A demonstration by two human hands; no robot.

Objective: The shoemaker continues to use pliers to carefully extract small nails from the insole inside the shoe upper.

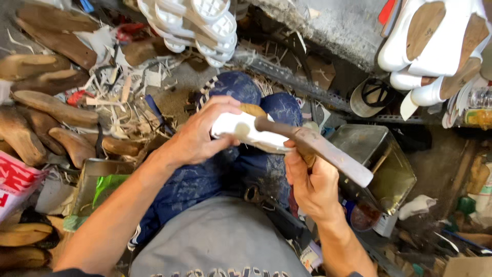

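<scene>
Two hands: left (197, 136) grips white sole (246, 131); right (312, 182) grips hammer (318, 146) | metal tin (389, 164) beside

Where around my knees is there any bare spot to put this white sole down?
Little room. The barest patch is the grey concrete ledge between the stacked white soles and the white shoe pile. The metal tin by your right hand is open. Left, wooden blocks and scraps crowd everything beside your left hand.
</scene>
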